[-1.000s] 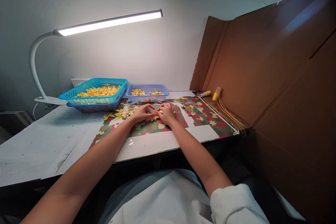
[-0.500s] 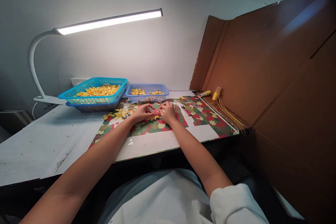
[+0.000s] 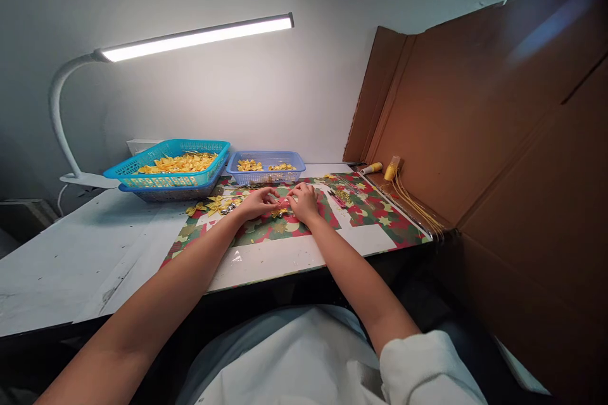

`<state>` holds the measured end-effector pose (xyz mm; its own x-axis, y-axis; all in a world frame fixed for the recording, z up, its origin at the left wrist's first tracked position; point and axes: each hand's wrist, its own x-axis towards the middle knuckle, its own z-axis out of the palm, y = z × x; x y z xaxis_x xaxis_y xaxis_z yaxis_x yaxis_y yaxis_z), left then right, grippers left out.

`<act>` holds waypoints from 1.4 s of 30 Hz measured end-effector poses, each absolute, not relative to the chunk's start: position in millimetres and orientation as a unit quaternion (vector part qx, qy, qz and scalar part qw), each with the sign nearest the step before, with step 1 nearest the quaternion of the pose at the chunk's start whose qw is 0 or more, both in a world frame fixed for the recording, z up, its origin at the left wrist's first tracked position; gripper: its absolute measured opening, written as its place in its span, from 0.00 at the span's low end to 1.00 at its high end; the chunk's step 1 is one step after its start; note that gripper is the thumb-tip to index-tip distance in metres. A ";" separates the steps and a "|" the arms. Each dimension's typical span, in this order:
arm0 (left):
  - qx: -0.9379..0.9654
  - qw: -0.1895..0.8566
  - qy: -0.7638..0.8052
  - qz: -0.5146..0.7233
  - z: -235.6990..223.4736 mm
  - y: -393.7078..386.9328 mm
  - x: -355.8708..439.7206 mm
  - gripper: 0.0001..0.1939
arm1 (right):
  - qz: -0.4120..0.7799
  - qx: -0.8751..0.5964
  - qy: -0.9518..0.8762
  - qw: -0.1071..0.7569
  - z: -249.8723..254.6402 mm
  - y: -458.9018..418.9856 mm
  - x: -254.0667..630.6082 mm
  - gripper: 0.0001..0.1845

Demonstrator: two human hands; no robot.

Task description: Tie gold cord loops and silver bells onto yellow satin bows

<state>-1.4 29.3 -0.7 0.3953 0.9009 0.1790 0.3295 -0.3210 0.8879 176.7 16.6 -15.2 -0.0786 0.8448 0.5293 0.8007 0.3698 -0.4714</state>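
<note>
Currently I see the left hand (image 3: 258,203) and right hand (image 3: 304,204) close together, fingers bent; I cannot tell whether they pinch anything. 1 yellow bow (image 3: 279,212) shows between them, inward from the front edge of the worktop (image 3: 71,259).

No readable text or labels, though small print could escape notice.

Lamp (image 3: 82,180): stood at the worktop's (image 3: 61,266) back left.
Stacked baskets (image 3: 166,178): sat right of it.
Third basket (image 3: 266,176): stood right of those, near the back edge.
Tool (image 3: 337,199): lay on the sheet (image 3: 280,234).
Cords (image 3: 420,205): lay near the right edge.
</note>
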 end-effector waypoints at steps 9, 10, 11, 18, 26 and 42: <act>0.714 0.422 0.424 0.363 3.4 23.9 1.4 0.24 | 0.025 -0.539 -0.743 0.396 -14.8 15.8 175.2 0.06; 0.712 0.425 0.423 0.365 3.4 24.0 1.8 0.24 | 0.025 -0.536 -0.745 0.397 -14.5 15.4 174.9 0.06; 0.711 0.427 0.422 0.366 3.3 24.3 2.0 0.24 | 0.025 -0.533 -0.746 0.399 -14.2 15.1 174.8 0.06; 0.707 0.433 0.420 0.370 1.9 25.8 1.9 0.27 | 0.019 -0.536 -0.745 0.398 -14.0 15.5 175.9 0.06; 0.704 0.443 0.417 0.366 -3.0 29.7 -1.3 0.27 | 0.027 -0.563 -0.717 0.410 -10.9 14.0 178.6 0.07; 0.705 0.445 0.426 0.352 -1.1 27.5 0.3 0.24 | 0.029 -0.594 -0.700 0.396 -8.8 13.2 180.7 0.08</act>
